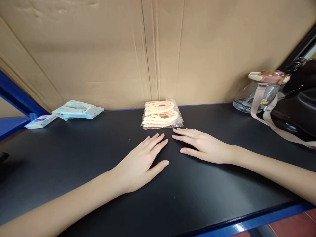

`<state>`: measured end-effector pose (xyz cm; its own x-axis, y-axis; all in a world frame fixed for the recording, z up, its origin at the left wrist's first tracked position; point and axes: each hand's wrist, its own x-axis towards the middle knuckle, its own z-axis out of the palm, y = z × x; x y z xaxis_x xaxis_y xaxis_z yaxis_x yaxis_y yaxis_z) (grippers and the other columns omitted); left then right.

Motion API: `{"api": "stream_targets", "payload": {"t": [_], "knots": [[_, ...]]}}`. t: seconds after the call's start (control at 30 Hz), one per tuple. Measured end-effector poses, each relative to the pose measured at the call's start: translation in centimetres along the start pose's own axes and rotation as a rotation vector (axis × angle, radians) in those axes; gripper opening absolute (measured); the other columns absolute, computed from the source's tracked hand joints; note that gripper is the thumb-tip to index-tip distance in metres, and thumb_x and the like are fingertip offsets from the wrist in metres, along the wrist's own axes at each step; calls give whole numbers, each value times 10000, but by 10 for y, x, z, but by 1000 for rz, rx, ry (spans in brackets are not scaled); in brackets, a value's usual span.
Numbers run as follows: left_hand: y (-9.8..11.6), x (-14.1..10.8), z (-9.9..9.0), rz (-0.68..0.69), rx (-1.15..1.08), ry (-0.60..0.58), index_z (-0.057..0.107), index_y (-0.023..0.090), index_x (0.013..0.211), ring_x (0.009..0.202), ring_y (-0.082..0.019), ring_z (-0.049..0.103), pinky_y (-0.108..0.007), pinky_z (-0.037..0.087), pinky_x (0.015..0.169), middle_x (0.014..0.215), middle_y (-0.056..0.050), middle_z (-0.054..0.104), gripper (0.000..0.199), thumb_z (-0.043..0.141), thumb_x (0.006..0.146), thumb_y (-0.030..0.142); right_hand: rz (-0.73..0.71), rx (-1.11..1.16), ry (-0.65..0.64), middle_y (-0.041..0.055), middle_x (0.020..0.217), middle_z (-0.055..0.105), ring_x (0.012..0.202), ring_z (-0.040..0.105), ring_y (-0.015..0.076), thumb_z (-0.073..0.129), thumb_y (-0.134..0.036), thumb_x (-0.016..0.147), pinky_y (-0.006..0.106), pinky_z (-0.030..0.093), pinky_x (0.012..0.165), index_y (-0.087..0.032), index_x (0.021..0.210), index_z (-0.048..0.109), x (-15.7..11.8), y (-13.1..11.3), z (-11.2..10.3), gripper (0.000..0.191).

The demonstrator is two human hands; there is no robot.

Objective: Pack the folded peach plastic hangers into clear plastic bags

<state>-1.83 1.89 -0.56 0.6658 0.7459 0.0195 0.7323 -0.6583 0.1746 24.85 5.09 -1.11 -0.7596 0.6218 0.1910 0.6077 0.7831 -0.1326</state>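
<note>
My left hand (142, 163) lies palm down on the black tabletop (158, 210), fingers stretched out and thumb apart. Opposite it, my right hand (203, 144) rests the same way, its fingertips pointing left. Neither holds anything. Just beyond the fingertips of both hands is a clear plastic bag (179, 119) with several peach-coloured plastic pieces (160, 113) inside, which look like folded travel hangers. The bag lies flat near the back edge, touched by neither hand.
A light blue tissue pack (77, 110) and a smaller packet (40, 121) lie at the back left. On the right stand a clear water bottle (247, 95) with a beige strap (278, 128) and a black bag (300, 102). A cardboard wall (98, 56) closes the back.
</note>
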Motion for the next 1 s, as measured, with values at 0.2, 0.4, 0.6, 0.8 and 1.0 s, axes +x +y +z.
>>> {"api": "stream_targets", "payload": {"t": [0.2, 0.4, 0.6, 0.8, 1.0], "knots": [[0, 2, -1, -7, 9, -7, 301, 155, 1545, 1504, -284, 197, -531, 222, 1220, 1630, -87, 226, 659, 300, 1017, 550, -21, -42, -35, 156, 1551, 372, 1428, 381, 281, 352, -464, 1034, 490, 345, 1165, -119, 1468, 459, 1, -1, -5, 565], [0, 1, -1, -3, 10, -5, 308, 162, 1542, 1502, -289, 206, -545, 239, 1211, 1627, -88, 243, 652, 298, 1018, 550, -26, -35, -43, 150, 1559, 362, 1428, 381, 282, 347, -475, 1034, 484, 342, 1168, -126, 1476, 449, 1, 1, -4, 573], [1, 2, -2, -8, 9, -19, 306, 157, 1542, 1503, -288, 202, -544, 235, 1211, 1626, -99, 241, 647, 297, 1021, 542, -33, -31, -29, 147, 1558, 369, 1426, 385, 280, 348, -475, 1034, 485, 347, 1164, -132, 1472, 456, 1, 1, -3, 567], [0, 1, -1, -5, -14, 6, 333, 163, 1531, 1497, -290, 222, -537, 243, 1213, 1617, -96, 271, 627, 314, 1022, 529, -39, -29, -17, 143, 1555, 372, 1425, 388, 274, 366, -467, 1032, 484, 355, 1159, -142, 1469, 459, 1, 2, -2, 552], [1, 1, -2, -12, -14, 1, 335, 168, 1531, 1501, -287, 212, -537, 243, 1212, 1621, -88, 265, 615, 307, 1026, 518, -36, -31, -27, 149, 1556, 370, 1429, 380, 278, 352, -467, 1034, 485, 351, 1162, -129, 1470, 457, 0, 2, -3, 562]]}}
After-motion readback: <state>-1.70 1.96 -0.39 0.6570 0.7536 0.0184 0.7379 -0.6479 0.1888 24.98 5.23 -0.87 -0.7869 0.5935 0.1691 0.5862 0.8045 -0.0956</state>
